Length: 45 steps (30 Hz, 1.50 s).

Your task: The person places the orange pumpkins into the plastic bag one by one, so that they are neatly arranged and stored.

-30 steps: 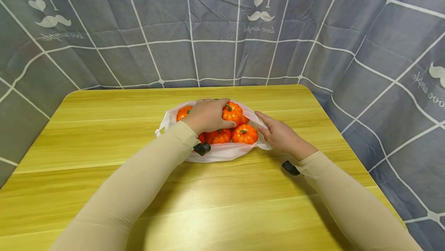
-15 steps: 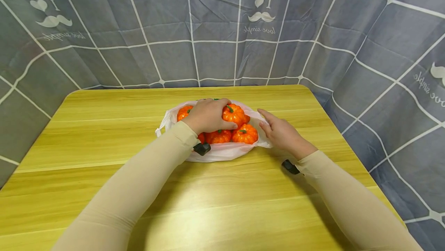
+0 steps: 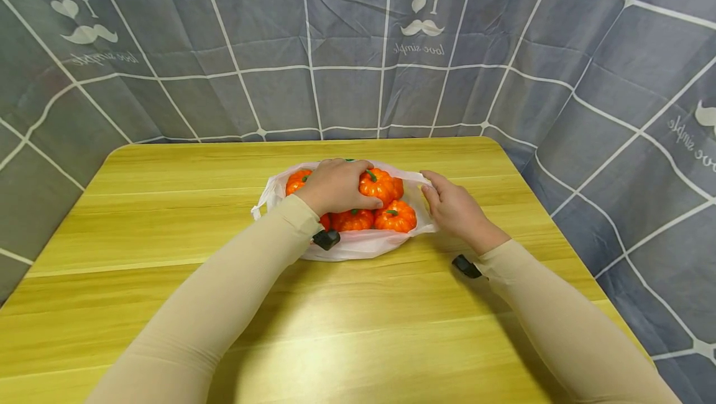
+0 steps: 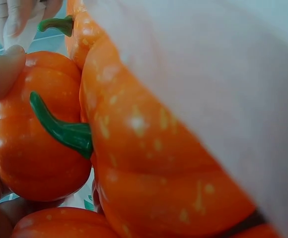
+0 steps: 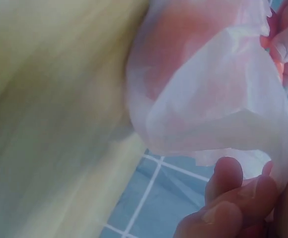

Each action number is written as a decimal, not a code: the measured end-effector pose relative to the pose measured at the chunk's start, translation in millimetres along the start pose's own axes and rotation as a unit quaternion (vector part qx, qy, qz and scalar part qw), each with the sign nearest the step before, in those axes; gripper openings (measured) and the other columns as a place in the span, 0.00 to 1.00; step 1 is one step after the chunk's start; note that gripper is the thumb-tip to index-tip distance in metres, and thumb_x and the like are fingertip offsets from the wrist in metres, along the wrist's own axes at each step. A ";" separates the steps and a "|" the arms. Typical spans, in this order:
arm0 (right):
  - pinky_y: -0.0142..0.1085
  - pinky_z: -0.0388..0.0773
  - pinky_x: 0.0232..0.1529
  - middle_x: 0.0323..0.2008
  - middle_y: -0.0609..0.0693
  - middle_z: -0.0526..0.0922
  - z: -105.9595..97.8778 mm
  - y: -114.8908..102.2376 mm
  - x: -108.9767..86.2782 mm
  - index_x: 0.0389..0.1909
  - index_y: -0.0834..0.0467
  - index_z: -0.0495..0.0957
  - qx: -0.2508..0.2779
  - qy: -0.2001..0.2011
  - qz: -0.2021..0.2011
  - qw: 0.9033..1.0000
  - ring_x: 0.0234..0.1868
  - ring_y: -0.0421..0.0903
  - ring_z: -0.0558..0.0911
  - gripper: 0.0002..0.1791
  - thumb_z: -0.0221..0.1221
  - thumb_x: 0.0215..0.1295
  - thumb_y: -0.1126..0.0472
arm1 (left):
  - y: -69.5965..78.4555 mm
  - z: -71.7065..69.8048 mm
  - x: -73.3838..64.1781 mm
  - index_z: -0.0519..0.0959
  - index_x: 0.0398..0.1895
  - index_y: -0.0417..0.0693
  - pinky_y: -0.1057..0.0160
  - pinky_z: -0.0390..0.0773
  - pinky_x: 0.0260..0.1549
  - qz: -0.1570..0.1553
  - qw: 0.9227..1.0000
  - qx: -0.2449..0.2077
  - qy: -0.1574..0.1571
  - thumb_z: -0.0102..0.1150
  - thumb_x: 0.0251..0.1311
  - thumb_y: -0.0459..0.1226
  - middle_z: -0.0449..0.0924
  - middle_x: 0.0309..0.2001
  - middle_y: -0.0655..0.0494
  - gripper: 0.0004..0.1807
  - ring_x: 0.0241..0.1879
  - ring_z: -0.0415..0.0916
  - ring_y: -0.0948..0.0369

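Note:
A thin white plastic bag (image 3: 352, 248) lies on the table with its mouth spread open. Several small orange pumpkins with green stems are inside it, one (image 3: 395, 216) near the front right. From above, my left hand (image 3: 342, 186) reaches into the bag and holds a pumpkin (image 3: 377, 186) at the top of the pile. The left wrist view shows the thumb on one side of that pumpkin (image 4: 39, 163) and fingers curled at its other side. At the bag's right end my right hand (image 3: 455, 208) pinches the rim; the right wrist view shows its fingers (image 5: 223, 218) curled at the plastic (image 5: 198, 119).
The wooden table (image 3: 358, 329) stretches in front of the bag and to both sides. A grey curtain (image 3: 358, 50) with white grid lines hangs behind the table and along its right side. A tied-looking bag end (image 3: 256, 211) sticks out at the left.
My right hand has shifted slightly right and away from me, drawing the bag's rim outward and widening the gap beside the pumpkins. The left hand has barely moved.

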State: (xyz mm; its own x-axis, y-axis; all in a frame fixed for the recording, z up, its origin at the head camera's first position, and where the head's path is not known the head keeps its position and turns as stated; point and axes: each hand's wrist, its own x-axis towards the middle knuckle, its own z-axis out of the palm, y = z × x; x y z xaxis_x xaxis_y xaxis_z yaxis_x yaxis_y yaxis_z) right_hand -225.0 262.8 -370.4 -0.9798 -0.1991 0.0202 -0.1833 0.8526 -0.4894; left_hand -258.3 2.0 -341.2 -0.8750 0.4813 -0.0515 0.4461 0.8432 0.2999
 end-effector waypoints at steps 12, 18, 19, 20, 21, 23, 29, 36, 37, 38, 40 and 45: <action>0.40 0.72 0.33 0.28 0.53 0.80 -11.3 -4.3 3.1 0.75 0.57 0.69 0.025 0.038 0.004 0.999 0.28 0.48 0.76 0.26 0.41 0.87 0.51 | -1.7 1.1 1.1 0.70 0.76 0.51 0.45 0.67 0.70 0.012 1.000 -0.006 0.009 0.68 0.58 0.65 0.79 0.69 0.54 0.48 0.65 0.75 0.49; 0.39 0.71 0.30 0.28 0.54 0.79 -10.4 -4.4 1.7 0.72 0.56 0.72 0.047 0.053 0.006 0.997 0.27 0.49 0.75 0.24 0.41 0.87 0.51 | -3.2 2.0 2.4 0.70 0.77 0.52 0.45 0.68 0.70 0.012 1.000 0.000 0.011 0.68 0.58 0.66 0.76 0.72 0.52 0.48 0.67 0.73 0.49; 0.39 0.71 0.29 0.28 0.54 0.79 -10.0 -4.2 1.3 0.71 0.56 0.72 0.050 0.056 0.005 0.997 0.27 0.50 0.76 0.24 0.41 0.87 0.51 | -3.2 2.0 2.4 0.70 0.77 0.52 0.45 0.68 0.70 0.012 1.000 0.002 0.011 0.67 0.58 0.66 0.76 0.72 0.52 0.48 0.67 0.73 0.49; 0.39 0.71 0.29 0.28 0.54 0.79 -9.4 -4.1 1.0 0.71 0.57 0.73 0.051 0.058 0.004 0.997 0.27 0.49 0.76 0.24 0.41 0.87 0.51 | -3.1 2.0 2.4 0.70 0.77 0.52 0.45 0.68 0.70 0.012 1.000 0.004 0.010 0.67 0.58 0.66 0.76 0.72 0.52 0.48 0.67 0.73 0.49; 0.39 0.71 0.29 0.28 0.54 0.79 -8.8 -4.1 0.8 0.71 0.57 0.73 0.054 0.058 0.003 0.997 0.27 0.49 0.76 0.24 0.41 0.87 0.51 | -3.0 2.0 2.4 0.70 0.77 0.52 0.45 0.68 0.70 0.011 1.000 0.005 0.010 0.67 0.58 0.66 0.76 0.72 0.52 0.48 0.67 0.73 0.49; 0.39 0.71 0.29 0.28 0.53 0.79 -7.3 -4.0 0.5 0.71 0.57 0.73 0.058 0.055 0.002 0.997 0.27 0.49 0.76 0.23 0.42 0.87 0.51 | -2.7 1.8 2.2 0.70 0.77 0.52 0.45 0.68 0.71 0.011 1.000 0.008 0.010 0.67 0.58 0.66 0.76 0.71 0.51 0.48 0.67 0.73 0.49; 0.39 0.71 0.28 0.27 0.53 0.78 -2.5 -1.0 -0.2 0.68 0.55 0.74 0.055 0.041 0.005 0.998 0.26 0.49 0.74 0.21 0.43 0.86 0.52 | -1.6 1.0 1.3 0.70 0.77 0.52 0.45 0.67 0.72 0.010 1.000 0.015 0.009 0.66 0.58 0.66 0.75 0.71 0.50 0.48 0.68 0.73 0.48; 0.39 0.71 0.30 0.28 0.52 0.78 -1.7 -0.4 -0.9 0.70 0.55 0.73 0.047 0.031 0.008 0.998 0.26 0.48 0.75 0.23 0.42 0.87 0.51 | -1.7 1.2 1.5 0.71 0.77 0.52 0.45 0.66 0.73 0.006 1.000 0.012 0.009 0.66 0.58 0.66 0.75 0.71 0.50 0.48 0.69 0.72 0.48; 0.39 0.71 0.30 0.28 0.52 0.78 -1.7 -0.4 -1.0 0.71 0.55 0.73 0.046 0.031 0.008 0.998 0.26 0.48 0.75 0.23 0.42 0.87 0.51 | -1.7 1.3 1.6 0.71 0.77 0.52 0.45 0.66 0.73 0.006 1.000 0.011 0.009 0.67 0.57 0.66 0.74 0.72 0.50 0.48 0.69 0.71 0.48; 0.39 0.70 0.31 0.28 0.52 0.78 -1.8 -0.6 -1.2 0.71 0.55 0.73 0.045 0.030 0.008 0.999 0.27 0.48 0.75 0.23 0.42 0.87 0.51 | -1.7 1.3 1.7 0.71 0.76 0.52 0.45 0.66 0.73 0.006 1.000 0.011 0.010 0.67 0.57 0.66 0.74 0.72 0.49 0.48 0.69 0.71 0.48; 0.39 0.70 0.31 0.28 0.52 0.78 -1.8 -0.8 -1.5 0.70 0.56 0.72 0.044 0.030 0.007 0.999 0.27 0.48 0.75 0.23 0.42 0.87 0.51 | -1.8 1.1 1.7 0.71 0.76 0.52 0.44 0.66 0.73 0.006 1.000 0.011 0.010 0.67 0.57 0.66 0.74 0.72 0.49 0.48 0.70 0.71 0.48; 0.39 0.70 0.31 0.27 0.52 0.78 -1.7 -0.7 -2.0 0.70 0.56 0.72 0.046 0.029 0.007 0.999 0.26 0.48 0.74 0.23 0.42 0.87 0.51 | -2.3 -0.9 2.3 0.70 0.77 0.51 0.44 0.64 0.75 0.005 1.000 0.011 0.002 0.68 0.57 0.67 0.72 0.73 0.49 0.50 0.72 0.69 0.47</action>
State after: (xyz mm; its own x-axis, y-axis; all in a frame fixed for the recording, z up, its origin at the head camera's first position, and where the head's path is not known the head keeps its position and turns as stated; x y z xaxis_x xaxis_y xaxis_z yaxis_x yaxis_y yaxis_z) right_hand -223.1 263.5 -368.6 -0.9858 -0.1563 0.0612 -0.1632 0.8070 -0.5676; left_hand -261.5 1.0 -341.2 -0.8712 0.4889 -0.0445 0.4591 0.8435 0.2787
